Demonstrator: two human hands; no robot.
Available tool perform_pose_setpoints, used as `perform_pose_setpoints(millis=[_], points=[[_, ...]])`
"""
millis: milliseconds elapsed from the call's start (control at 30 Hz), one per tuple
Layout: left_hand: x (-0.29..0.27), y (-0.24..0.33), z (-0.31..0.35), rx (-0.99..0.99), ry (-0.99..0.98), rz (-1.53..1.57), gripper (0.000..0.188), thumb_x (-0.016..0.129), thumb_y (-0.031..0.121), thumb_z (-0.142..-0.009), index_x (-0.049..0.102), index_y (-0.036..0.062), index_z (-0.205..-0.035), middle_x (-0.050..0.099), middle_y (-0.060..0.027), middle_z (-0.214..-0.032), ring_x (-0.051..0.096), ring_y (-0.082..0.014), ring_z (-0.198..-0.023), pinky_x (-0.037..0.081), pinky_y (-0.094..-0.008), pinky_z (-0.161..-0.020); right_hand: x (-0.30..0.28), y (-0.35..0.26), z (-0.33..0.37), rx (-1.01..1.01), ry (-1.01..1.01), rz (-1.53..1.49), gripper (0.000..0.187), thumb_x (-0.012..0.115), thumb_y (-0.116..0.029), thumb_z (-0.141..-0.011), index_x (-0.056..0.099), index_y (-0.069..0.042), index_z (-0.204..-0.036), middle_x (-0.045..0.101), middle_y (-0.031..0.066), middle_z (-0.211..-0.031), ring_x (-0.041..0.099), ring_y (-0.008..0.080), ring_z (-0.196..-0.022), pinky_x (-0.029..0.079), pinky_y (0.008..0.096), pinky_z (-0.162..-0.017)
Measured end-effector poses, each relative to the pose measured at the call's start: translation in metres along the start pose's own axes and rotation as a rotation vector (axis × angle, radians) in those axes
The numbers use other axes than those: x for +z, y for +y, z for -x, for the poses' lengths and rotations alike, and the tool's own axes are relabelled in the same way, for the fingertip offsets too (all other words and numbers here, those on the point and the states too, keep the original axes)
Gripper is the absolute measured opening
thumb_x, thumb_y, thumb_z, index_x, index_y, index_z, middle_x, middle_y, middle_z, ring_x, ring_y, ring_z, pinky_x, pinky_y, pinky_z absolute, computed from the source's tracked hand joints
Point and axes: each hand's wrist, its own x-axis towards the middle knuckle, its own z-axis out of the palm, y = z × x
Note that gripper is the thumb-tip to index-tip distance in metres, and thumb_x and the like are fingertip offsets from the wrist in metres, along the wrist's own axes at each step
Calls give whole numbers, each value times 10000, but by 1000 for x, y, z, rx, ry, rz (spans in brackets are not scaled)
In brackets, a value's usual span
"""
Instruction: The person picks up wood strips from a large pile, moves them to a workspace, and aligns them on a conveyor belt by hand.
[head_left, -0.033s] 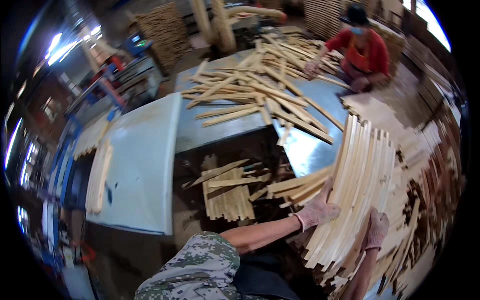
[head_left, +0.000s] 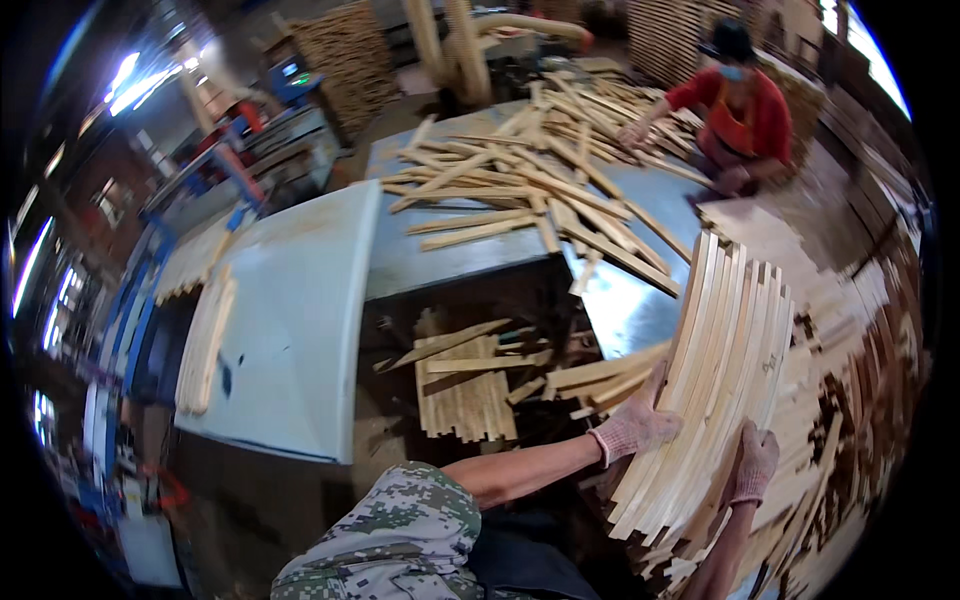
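You hold a panel of pale slats, lying side by side, at the lower right of the frame, tilted with its upper end leaning to the right. Your left hand, in a pinkish knit glove, grips the left edge: the thumb lies on the face, and the other fingers are partly hidden at the edge and behind. Your right hand, gloved too, clasps the right edge lower down, its fingers curled against the wood; how far they reach underneath, you cannot tell from here. Dark marks show on the panel's right part. Just left of the panel, a few loose sticks jut out beside your left hand. At upper centre, a jumbled pile covers much of the grey desk, and a co-worker in red reaches toward it from the upper right. A white board fills the left, with a short row of strips on its near-left edge.
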Motion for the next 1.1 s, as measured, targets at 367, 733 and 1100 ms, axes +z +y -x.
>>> perform_pose_setpoints(millis=[367, 733, 1100], points=[[-269, 83, 224, 13, 456, 137, 1148, 776, 32, -902, -6, 167, -1732, 513, -160, -1538, 658, -195, -1155, 580, -357, -965, 223, -222, 161, -401, -304, 74, 538, 801, -478, -813, 736, 29, -983, 749, 216, -923, 715, 381, -891, 549, 462, -835], [-560, 75, 529, -124, 816, 26, 1010, 801, 131, -877, 204, 61, -1689, 493, -159, -1564, 505, -263, -1418, 390, -416, -1226, 424, -406, 486, -562, -909, 358, 658, 784, -606, -802, 742, 42, -912, 739, 258, -903, 731, 423, -899, 573, 482, -819], [-735, 129, 610, -1020, 867, -897, 889, 632, 679, -925, 513, 45, -1536, 516, -224, -1553, 544, -384, -1395, 437, -468, -1171, 556, -424, 619, -617, -1132, 178, 512, 709, -458, -854, 663, 41, -960, 691, 271, -1017, 661, 456, -1008, 527, 490, -896]])
